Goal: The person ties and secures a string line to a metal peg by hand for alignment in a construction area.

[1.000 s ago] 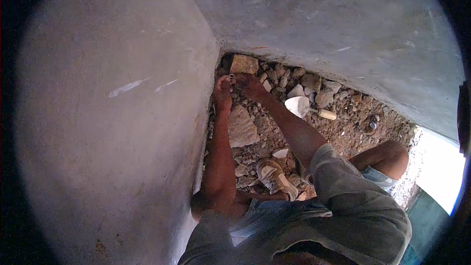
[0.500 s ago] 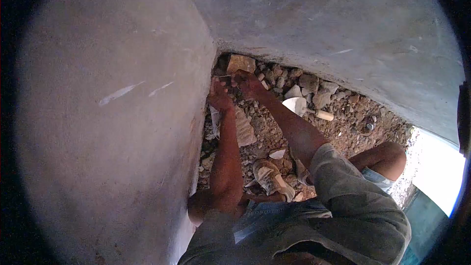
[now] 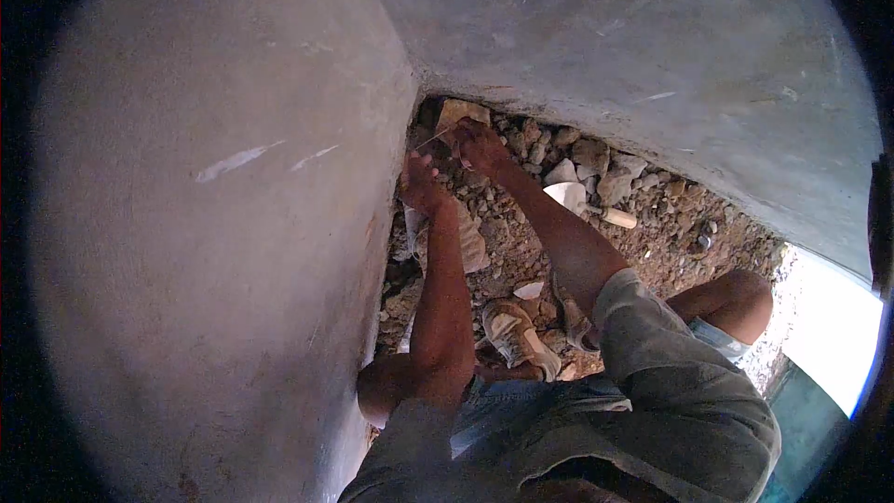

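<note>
Close to the wall corner, my left hand (image 3: 425, 183) has its fingers curled, low over the rubble beside the left wall. My right hand (image 3: 478, 145) is closed in a pinch next to a squarish tan stone (image 3: 463, 112). A thin pale string (image 3: 432, 140) runs taut between the two hands; the ends in my fingers are hidden. Below my left forearm lies a larger flat stone (image 3: 472, 244). To the right of my right forearm, a trowel (image 3: 568, 196) with a wooden handle rests on the stones.
Smooth grey plastered walls rise on the left (image 3: 214, 251) and at the back (image 3: 633, 28). Rubble and loose soil (image 3: 670, 233) cover the ground between them. My shoe (image 3: 512, 333) stands on it, near a white shard (image 3: 528, 290). Bright light enters at the right.
My right hand has shifted slightly up and right, away from my left hand. The string now slants more steeply. The trowel lies in the same place.
</note>
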Demonstrator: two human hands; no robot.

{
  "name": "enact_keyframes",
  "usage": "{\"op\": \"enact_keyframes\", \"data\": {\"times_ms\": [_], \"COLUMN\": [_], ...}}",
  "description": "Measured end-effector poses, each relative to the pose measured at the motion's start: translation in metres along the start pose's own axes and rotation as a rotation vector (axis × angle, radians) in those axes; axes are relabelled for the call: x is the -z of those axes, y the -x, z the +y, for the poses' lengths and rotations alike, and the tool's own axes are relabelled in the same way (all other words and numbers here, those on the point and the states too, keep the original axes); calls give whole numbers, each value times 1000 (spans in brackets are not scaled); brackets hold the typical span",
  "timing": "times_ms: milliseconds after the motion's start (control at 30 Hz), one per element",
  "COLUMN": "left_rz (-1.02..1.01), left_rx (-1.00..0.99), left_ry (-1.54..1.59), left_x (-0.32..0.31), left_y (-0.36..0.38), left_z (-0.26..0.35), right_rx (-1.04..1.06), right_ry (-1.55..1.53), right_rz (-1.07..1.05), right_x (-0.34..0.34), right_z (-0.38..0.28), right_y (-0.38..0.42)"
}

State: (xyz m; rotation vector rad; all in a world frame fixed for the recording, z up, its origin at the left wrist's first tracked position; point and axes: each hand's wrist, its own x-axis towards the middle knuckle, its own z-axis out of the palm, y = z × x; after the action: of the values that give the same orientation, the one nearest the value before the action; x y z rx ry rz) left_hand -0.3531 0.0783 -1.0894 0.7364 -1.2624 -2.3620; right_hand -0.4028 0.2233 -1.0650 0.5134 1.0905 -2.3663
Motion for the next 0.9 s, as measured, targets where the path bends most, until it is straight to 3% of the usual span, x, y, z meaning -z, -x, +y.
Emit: {"op": "enact_keyframes", "data": {"times_ms": [100,167,267,333,400,500,633,733,800,900], "left_rz": [196,271,180,99,47,152,60,-44,-59,-3], "left_rx": [120,125,-92,-203,-220,-253,-99,-48,-80,-2], "left_ry": [-102,-209,-331,-575,-1000,-1053,-881,-875,-748,-618], "left_x": [-22,-28,-2,-8,-17,2,-44,-46,-31,-14], "left_y": [12,13,1,5,16,3,28,44,59,55], "left_z": [24,26,-10,5,26,-9,38,56,58,48], "right_rx": [-36,-39,-16,-10,11,23,209,166,23,113], "right_ry": [-207,-208,-79,-85,-79,-165,-238,50,376,688], "right_rz": [-223,-163,178,321,259,158,140,274,241,57], "right_x": [25,24,-51,-77,-81,-66,-45,-43,-49,-39], "right_z": [7,10,-20,-31,-33,-26,-22,-48,-51,-41], "right_y": [-14,-13,29,41,43,33,20,33,45,69]}}
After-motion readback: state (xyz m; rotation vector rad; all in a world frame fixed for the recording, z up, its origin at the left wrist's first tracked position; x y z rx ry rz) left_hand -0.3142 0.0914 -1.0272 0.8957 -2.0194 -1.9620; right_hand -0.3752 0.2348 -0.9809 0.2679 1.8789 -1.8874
